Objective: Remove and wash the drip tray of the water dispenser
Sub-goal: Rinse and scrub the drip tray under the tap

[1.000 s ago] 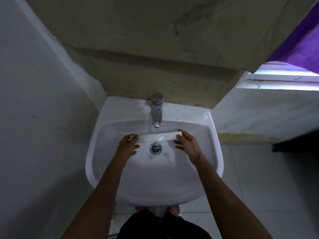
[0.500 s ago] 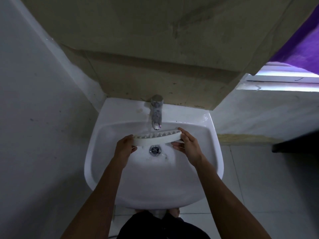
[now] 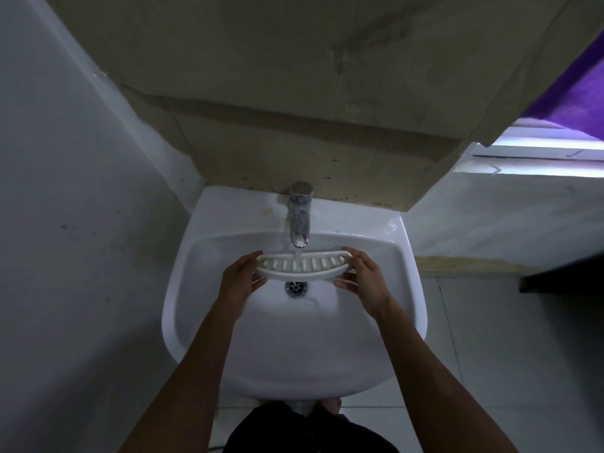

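Observation:
The white drip tray (image 3: 302, 272), curved with several slots across its top, is held level over the white sink (image 3: 209, 325) just under the chrome tap (image 3: 300, 217). A thin stream of water runs from the spout onto the tray's slotted face. My left hand (image 3: 240, 277) grips its left end and my right hand (image 3: 362, 277) grips its right end. The sink's drain (image 3: 295, 288) shows directly below the tray.
A grey wall closes in on the left and a tan wall stands behind the sink. White floor tiles (image 3: 490, 322) lie to the right, with a dark ledge (image 3: 562, 276) and a purple curtain (image 3: 575, 96) at the far right.
The tray has turned from edge-on to slotted face up under the tap. Both hands kept their grip on its ends.

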`<action>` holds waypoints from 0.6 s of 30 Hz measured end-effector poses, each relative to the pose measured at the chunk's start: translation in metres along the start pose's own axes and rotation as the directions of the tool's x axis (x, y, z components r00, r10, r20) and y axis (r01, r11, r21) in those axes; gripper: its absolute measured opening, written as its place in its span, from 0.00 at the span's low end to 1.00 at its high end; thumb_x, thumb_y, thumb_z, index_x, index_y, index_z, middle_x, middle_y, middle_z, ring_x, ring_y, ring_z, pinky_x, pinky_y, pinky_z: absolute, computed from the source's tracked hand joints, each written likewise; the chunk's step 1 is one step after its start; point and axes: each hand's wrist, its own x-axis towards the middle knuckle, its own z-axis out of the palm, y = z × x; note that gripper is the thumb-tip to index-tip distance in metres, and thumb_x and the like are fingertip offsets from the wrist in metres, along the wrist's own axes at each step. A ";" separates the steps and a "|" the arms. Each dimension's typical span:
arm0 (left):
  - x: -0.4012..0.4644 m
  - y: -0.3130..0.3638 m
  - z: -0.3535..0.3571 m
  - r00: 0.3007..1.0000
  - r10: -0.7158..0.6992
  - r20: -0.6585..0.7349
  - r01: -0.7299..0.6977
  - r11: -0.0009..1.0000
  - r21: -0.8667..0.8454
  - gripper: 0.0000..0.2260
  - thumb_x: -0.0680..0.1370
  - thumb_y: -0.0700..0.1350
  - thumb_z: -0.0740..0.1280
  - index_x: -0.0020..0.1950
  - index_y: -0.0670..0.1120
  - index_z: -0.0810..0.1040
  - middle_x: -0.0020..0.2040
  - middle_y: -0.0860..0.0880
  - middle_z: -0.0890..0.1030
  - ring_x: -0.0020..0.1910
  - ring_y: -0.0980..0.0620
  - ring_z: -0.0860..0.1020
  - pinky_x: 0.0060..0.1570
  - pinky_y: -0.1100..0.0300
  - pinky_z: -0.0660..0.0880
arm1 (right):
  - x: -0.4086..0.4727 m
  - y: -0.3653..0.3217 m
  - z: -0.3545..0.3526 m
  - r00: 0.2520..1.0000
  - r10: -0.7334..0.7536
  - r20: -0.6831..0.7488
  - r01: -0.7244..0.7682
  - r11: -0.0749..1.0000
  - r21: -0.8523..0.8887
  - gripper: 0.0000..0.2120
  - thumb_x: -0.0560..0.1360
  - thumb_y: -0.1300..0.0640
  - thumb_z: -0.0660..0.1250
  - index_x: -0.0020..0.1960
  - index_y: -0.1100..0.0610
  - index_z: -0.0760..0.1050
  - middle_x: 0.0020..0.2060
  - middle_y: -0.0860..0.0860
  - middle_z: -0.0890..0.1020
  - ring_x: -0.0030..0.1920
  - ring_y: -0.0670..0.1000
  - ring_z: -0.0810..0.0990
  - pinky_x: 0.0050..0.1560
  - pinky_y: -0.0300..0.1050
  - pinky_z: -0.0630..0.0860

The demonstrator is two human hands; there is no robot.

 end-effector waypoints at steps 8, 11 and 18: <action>-0.005 -0.001 0.004 1.000 -0.004 0.025 0.005 1.000 -0.007 0.09 0.81 0.39 0.62 0.58 0.43 0.79 0.56 0.40 0.80 0.54 0.44 0.80 0.53 0.53 0.77 | 0.003 0.002 -0.002 0.998 -0.045 -0.041 0.047 0.998 0.050 0.12 0.82 0.56 0.61 0.62 0.57 0.78 0.51 0.57 0.81 0.50 0.55 0.82 0.47 0.48 0.82; -0.008 -0.002 0.007 0.999 0.005 0.034 -0.006 0.999 0.042 0.10 0.80 0.39 0.64 0.60 0.40 0.78 0.55 0.40 0.81 0.52 0.45 0.81 0.51 0.57 0.80 | 0.004 0.001 -0.004 0.992 -0.085 -0.090 0.093 0.992 0.084 0.12 0.82 0.56 0.62 0.62 0.59 0.78 0.51 0.58 0.82 0.51 0.56 0.82 0.50 0.50 0.82; -0.011 -0.008 0.009 0.997 0.059 0.057 -0.072 0.959 0.275 0.09 0.79 0.42 0.66 0.57 0.43 0.82 0.46 0.41 0.83 0.40 0.43 0.83 0.39 0.57 0.81 | 0.000 0.002 -0.007 0.990 -0.080 -0.113 0.096 0.985 0.144 0.15 0.83 0.54 0.57 0.59 0.58 0.80 0.51 0.58 0.83 0.51 0.56 0.82 0.49 0.49 0.81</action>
